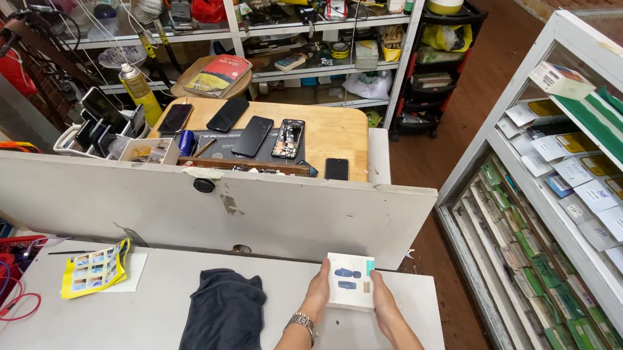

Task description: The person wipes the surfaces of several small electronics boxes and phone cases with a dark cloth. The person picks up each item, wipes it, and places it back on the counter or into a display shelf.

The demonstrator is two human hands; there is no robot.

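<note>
Both hands, left hand point(317, 292) and right hand point(385, 303), clamp a small white cardboard box point(351, 281) above the grey worktop point(98, 332) near its right edge; bare surface lies leftward past a crumpled dark cloth point(223, 313), the white partition board point(177, 203) close behind.

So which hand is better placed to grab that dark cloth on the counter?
Probably the left hand. Both hands hold the small white box, but the left is on the side toward the dark cloth; the right hand would have to cross over.
</note>
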